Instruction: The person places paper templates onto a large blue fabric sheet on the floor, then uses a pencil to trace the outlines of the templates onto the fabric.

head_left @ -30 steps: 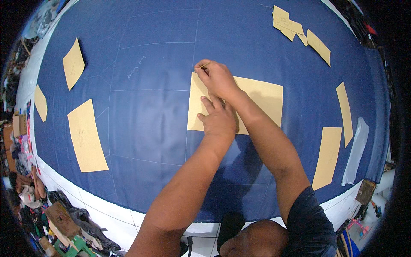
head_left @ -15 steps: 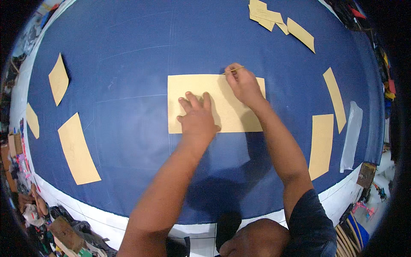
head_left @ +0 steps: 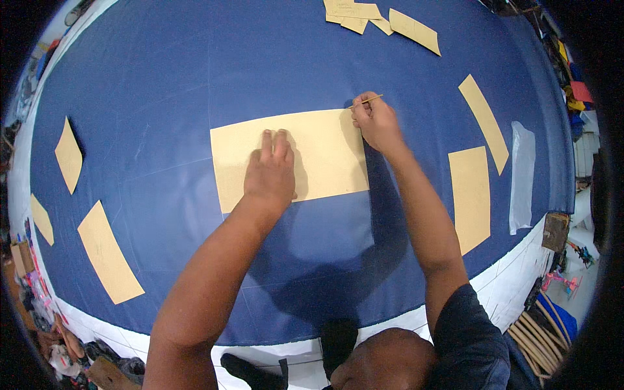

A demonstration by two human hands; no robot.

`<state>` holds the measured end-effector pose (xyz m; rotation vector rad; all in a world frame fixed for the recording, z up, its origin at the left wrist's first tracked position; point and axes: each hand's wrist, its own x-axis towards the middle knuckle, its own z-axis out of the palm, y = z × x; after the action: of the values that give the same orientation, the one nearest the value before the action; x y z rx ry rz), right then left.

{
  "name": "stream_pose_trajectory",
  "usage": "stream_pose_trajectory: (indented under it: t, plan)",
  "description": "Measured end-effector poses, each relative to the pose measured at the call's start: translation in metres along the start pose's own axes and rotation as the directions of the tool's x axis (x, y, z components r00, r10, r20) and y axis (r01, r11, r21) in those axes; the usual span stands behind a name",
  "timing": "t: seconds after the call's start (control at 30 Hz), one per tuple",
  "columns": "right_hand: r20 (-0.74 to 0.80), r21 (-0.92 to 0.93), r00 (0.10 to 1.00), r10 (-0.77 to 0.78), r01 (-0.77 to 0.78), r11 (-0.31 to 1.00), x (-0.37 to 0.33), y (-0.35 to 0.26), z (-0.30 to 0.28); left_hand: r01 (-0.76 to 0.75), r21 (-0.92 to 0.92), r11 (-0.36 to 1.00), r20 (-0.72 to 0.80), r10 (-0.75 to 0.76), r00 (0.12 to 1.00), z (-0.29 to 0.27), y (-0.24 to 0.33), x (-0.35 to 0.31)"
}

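Observation:
A large tan cardboard rectangle [head_left: 318, 146] lies flat on a dark blue sheet of material [head_left: 175, 214]. My left hand [head_left: 272, 172] presses down on it, left of its middle, with the fingers stretched out. At the card's far right corner, my right hand [head_left: 376, 120] pinches a thin yellowish stick [head_left: 372, 99], pencil-like in shape. The stick slants, its lower end close to the card's far edge; its tip is too small to make out. Faint pale lines run across the blue material.
Narrower tan card pieces lie at the left [head_left: 110, 253] and right [head_left: 471, 195]. A pile of small cards [head_left: 351, 10] sits at the far side. Beside the right-hand pieces is a whitish translucent strip [head_left: 522, 179]. White floor tiles [head_left: 253, 357] border the near edge, with clutter around.
My right hand with the stick has moved right along the card's far edge to its corner. The fingers of my left hand are closer together. The whole view has shifted and turned slightly.

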<state>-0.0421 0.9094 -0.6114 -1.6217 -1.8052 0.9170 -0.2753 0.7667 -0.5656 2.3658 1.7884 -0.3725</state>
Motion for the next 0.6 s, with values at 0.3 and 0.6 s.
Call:
stream_pose_trajectory:
  t: [0.3,0.6]
  plan:
    - [-0.021,0.186,1.0,0.022,-0.018,0.982,-0.002,0.0,-0.007,0.044,-0.047,0.998,0.133,-0.037,0.99,-0.026,0.031,0.032]
    - [-0.082,0.211,0.995,0.054,-0.035,0.977,-0.007,0.0,-0.007,-0.092,0.151,0.984,0.246,0.052,0.968,-0.038,0.041,0.043]
